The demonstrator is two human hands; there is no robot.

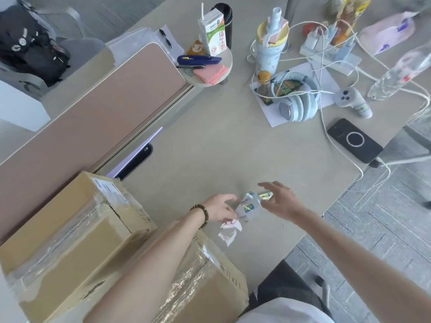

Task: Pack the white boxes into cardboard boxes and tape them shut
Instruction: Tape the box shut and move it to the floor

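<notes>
At the lower left of the frame, two cardboard boxes sit taped shut on the table: one box under your left forearm, the second box just beyond it, both glossy with clear tape. No white boxes show. At lower centre, your two hands work close together. Your left hand, a bead bracelet on its wrist, pinches a clear plastic wrapper; your right hand holds the wrapper's far end, fingers partly spread. One torn scrap of wrapper lies just below. Farther off, at right, lies one black phone; beyond it one pair of headphones, and at top centre one milk carton.
</notes>
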